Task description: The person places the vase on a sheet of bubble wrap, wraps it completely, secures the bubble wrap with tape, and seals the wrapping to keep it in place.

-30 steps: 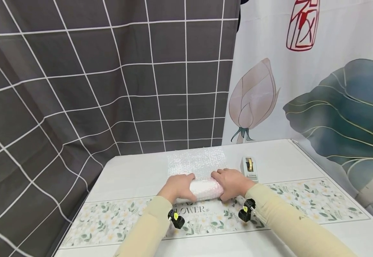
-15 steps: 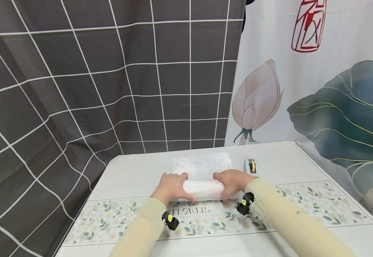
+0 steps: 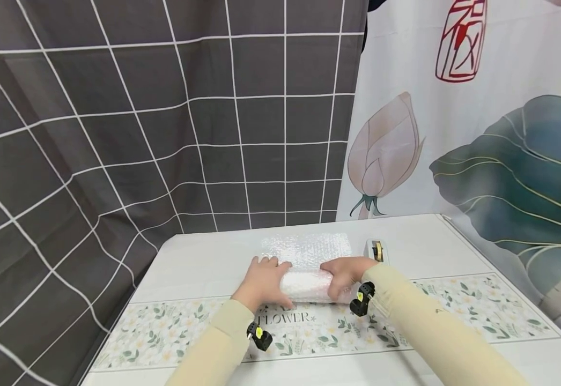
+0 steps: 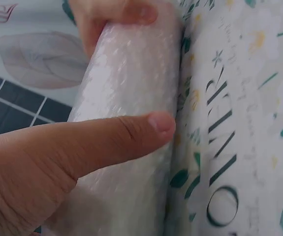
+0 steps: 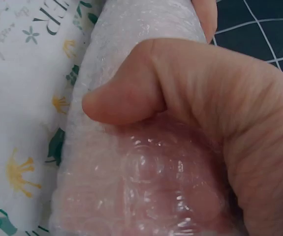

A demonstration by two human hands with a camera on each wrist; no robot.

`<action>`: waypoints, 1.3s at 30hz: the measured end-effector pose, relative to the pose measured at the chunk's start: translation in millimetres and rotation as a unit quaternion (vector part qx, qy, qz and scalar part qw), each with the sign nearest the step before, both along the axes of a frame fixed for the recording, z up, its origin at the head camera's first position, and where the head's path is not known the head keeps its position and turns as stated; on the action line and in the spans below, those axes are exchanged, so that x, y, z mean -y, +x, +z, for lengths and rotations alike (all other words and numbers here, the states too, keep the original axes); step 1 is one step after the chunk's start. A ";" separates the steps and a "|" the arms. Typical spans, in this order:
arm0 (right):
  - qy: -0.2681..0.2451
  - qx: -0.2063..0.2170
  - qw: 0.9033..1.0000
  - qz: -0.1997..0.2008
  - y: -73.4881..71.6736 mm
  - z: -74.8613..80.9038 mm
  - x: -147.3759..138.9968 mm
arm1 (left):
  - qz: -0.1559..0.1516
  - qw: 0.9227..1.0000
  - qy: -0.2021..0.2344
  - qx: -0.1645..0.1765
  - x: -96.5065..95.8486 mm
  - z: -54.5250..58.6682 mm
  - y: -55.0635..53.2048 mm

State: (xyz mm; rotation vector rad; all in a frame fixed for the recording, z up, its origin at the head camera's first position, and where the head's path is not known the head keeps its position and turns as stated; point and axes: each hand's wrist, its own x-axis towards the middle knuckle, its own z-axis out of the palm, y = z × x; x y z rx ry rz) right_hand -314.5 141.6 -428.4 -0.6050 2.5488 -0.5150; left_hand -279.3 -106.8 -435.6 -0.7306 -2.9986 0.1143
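Observation:
A roll of bubble wrap (image 3: 305, 285), whitish with a pink tint at its right end, lies crosswise on the table with its loose sheet (image 3: 309, 247) stretching away behind it. My left hand (image 3: 263, 283) grips the roll's left part, fingers over the far side. In the left wrist view its thumb (image 4: 131, 135) lies straight across the bubbled surface. At the other end my right hand (image 3: 347, 274) holds the roll, the bent thumb (image 5: 116, 101) pressing on it in the right wrist view. What is inside the roll cannot be made out.
A white tape dispenser (image 3: 376, 251) with a yellowish tape roll stands behind the right hand. The white table (image 3: 203, 262) carries a printed floral band (image 3: 164, 332). A dark grid curtain (image 3: 203, 134) and a white lotus-print curtain (image 3: 391, 53) hang behind.
The left hand's fingers have spread somewhat over the roll. The right hand stays at the right end, its wrist slightly turned. The camera view has shifted a little.

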 end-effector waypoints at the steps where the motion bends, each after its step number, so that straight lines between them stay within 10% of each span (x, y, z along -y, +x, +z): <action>1: -0.001 0.011 1.000 -0.006 -0.3 0.1 0.3 | -0.008 1.000 -0.006 -0.004 -3.0 -1.8 -0.2; 31: 0.042 -0.070 0.997 0.016 7.7 -0.9 -3.2 | -0.078 0.988 0.079 0.110 -4.5 -0.1 -19.2; 39: 0.058 -0.239 0.965 0.094 19.2 -0.4 -10.1 | -0.041 0.980 0.098 0.167 -3.4 -1.7 -21.2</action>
